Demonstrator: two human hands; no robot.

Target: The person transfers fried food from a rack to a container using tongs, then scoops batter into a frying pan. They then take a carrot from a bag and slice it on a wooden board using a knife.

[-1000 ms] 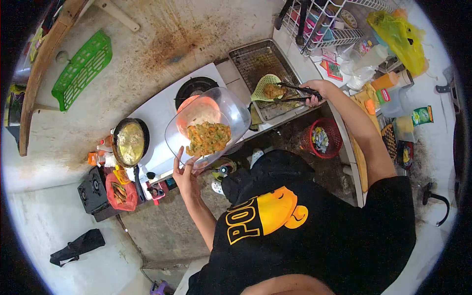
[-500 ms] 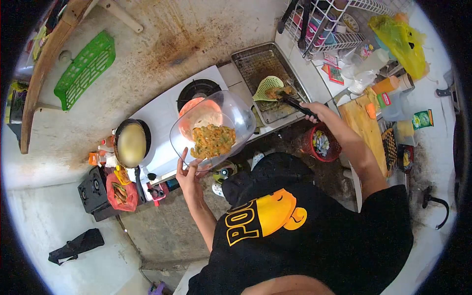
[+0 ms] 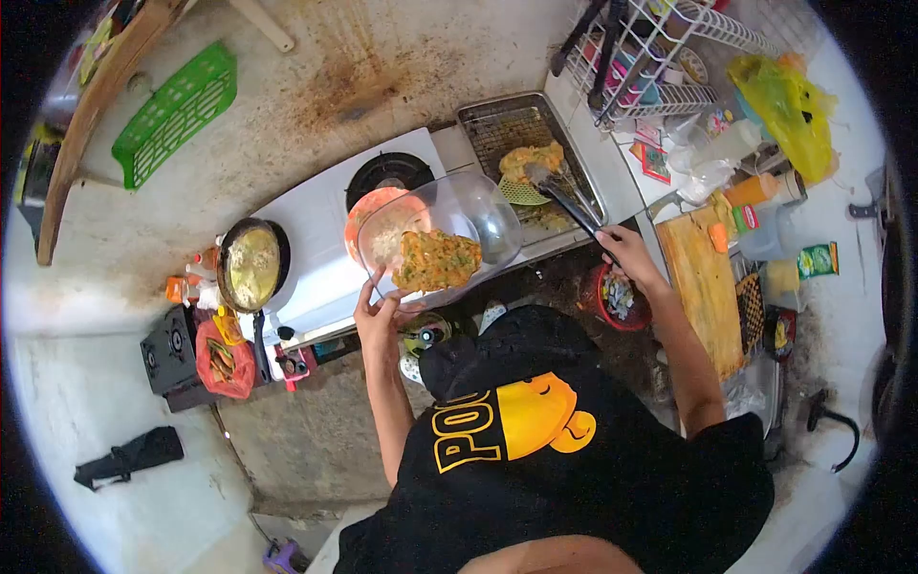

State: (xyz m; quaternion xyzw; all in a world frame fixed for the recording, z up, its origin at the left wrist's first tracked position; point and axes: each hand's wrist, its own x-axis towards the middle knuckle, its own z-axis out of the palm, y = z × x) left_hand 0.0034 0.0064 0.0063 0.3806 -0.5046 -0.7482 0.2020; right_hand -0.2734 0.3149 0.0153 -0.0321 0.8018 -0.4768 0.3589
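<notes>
My left hand (image 3: 379, 308) grips the near edge of a clear plastic container (image 3: 497, 225), with a browned vegetable fritter (image 3: 437, 261) in it. In my right hand (image 3: 623, 253) is the black handle of a spatula (image 3: 576, 208). Its greyish head meets another golden fritter (image 3: 532, 161) above the metal tray. Partly beneath that fritter lies a light green slotted skimmer (image 3: 521, 192). The container overlaps an orange bowl of pale batter (image 3: 375, 212) in this view.
A frying pan (image 3: 252, 270) with pale yellow contents sits on the left side of the white stove (image 3: 311, 273). The metal tray (image 3: 591, 196) has a wire rack inside. Right of me are a red bin (image 3: 639, 312) and a wooden board (image 3: 706, 297).
The container has shifted slightly right. My right hand has moved down a little, and the fritter at the spatula now shows a broader golden face, farther above the skimmer's bowl.
</notes>
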